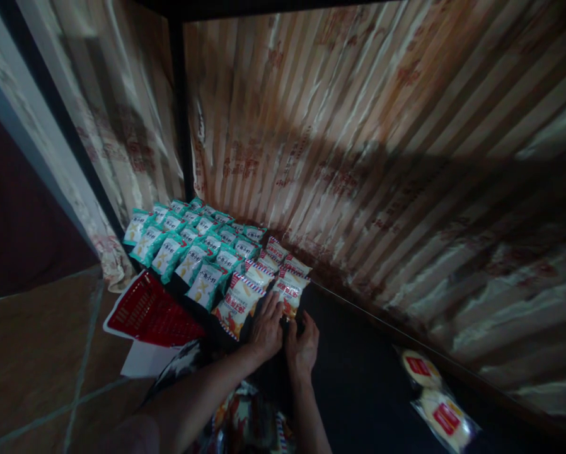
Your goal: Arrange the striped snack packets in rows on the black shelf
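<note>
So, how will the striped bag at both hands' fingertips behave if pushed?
The striped bag will likely flex, as its wrapper looks like thin film. That film's slight sheen suggests it may slide fairly easily. Its flattish, pillow-like shape probably makes rolling unlikely.

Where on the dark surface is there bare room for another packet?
The widest bare patch of the dark surface lies between the right hand and the two round wrapped snacks, bordered behind by the ribbed backing. The left end is crowded: teal packets sit in close rows, with red-and-white packets beside them and the left hand at their front.
</note>
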Available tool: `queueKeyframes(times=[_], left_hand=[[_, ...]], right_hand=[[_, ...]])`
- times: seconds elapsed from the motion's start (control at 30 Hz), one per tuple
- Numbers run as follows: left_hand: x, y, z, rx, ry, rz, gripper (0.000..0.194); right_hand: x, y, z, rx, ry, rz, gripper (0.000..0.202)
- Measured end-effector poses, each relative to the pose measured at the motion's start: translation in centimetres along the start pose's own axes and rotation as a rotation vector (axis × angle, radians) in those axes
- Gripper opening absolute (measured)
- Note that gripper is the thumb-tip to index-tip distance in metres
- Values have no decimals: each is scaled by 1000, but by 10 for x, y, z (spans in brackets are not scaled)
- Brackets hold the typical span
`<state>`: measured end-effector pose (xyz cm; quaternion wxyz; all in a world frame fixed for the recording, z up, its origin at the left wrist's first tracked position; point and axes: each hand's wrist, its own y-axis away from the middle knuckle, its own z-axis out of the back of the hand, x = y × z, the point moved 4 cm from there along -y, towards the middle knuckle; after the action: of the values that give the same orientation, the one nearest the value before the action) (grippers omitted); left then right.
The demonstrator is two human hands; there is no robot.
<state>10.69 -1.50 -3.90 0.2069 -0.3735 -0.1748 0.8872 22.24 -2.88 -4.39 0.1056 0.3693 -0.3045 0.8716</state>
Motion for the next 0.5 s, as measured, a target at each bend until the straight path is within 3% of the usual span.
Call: queueKeyframes(times=[0.3,0.5], left_hand=[[-13,6,9,60,3,-22,50],[-29,45,15,130,1,-21,37]], right_hand=[[17,44,37,-40,-34,66,47],[26,80,66,-52,-53,66,39]])
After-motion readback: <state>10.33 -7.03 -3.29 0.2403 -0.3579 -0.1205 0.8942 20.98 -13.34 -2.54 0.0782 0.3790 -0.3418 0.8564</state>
